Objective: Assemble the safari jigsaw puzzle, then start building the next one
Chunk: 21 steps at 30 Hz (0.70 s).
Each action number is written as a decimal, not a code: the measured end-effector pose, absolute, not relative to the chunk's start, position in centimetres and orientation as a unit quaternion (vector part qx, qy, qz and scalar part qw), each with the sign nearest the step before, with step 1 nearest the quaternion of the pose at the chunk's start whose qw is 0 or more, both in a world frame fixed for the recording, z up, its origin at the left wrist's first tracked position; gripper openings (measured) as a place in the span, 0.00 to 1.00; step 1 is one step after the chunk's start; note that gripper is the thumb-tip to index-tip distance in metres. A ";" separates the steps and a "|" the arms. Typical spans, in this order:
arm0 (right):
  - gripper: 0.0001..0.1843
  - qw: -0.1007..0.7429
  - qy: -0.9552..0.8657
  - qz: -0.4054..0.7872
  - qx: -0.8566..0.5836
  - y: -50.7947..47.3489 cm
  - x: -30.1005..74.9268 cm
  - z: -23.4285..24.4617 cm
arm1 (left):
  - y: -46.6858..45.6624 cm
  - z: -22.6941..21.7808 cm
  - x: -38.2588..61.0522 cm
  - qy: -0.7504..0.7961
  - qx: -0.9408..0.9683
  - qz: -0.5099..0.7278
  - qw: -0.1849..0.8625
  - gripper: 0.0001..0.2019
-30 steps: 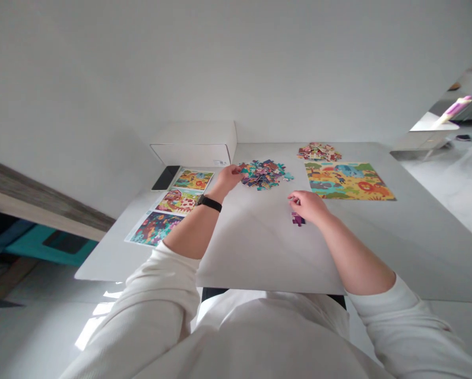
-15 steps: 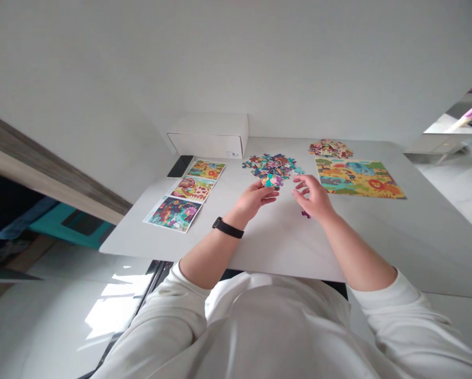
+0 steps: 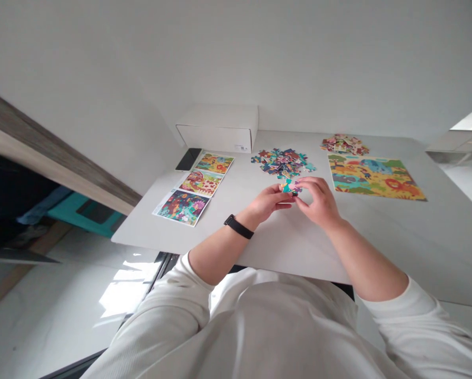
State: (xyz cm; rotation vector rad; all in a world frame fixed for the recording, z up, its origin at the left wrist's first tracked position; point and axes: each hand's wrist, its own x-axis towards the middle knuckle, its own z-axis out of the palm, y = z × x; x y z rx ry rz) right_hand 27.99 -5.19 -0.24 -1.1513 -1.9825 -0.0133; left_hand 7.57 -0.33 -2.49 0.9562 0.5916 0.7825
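Several jigsaw puzzle pieces (image 3: 288, 186), turquoise, yellow and purple, are held up in front of me above the white table. My left hand (image 3: 268, 204) grips them from the left between thumb and fingers, a black band on its wrist. From the right, my right hand (image 3: 320, 202) pinches the purple end with thumb and forefinger. Whether these pieces are joined or stacked I cannot tell. Just beyond my hands lies a heap of loose dark, turquoise and purple puzzle pieces (image 3: 282, 161).
A picture sheet (image 3: 184, 207) with three scenes and a black phone (image 3: 188, 159) lie at left. Behind them stands a white box (image 3: 216, 136). At right are an assembled animal puzzle (image 3: 374, 179) and another heap of pieces (image 3: 344, 143). The wall borders the table's back.
My right hand has closed in and now pinches the pieces that my left hand holds. The purple piece seen under my right hand no longer shows. The view has shifted slightly.
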 end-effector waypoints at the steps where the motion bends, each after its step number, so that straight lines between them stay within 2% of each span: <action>1: 0.19 0.406 -0.788 -0.001 -0.463 -5.2 28.0 -0.2 | -0.3 -2.5 7.5 0.276 0.441 0.364 0.772 0.23; 14: 0.22 0.374 -0.794 0.038 -0.478 -4.9 28.9 -0.7 | 0.2 -2.1 6.5 0.326 0.451 0.392 0.733 0.20; 21: 0.22 0.391 -0.794 0.021 -0.465 -4.9 29.1 -0.8 | 0.3 -2.0 6.5 0.349 0.458 0.387 0.720 0.19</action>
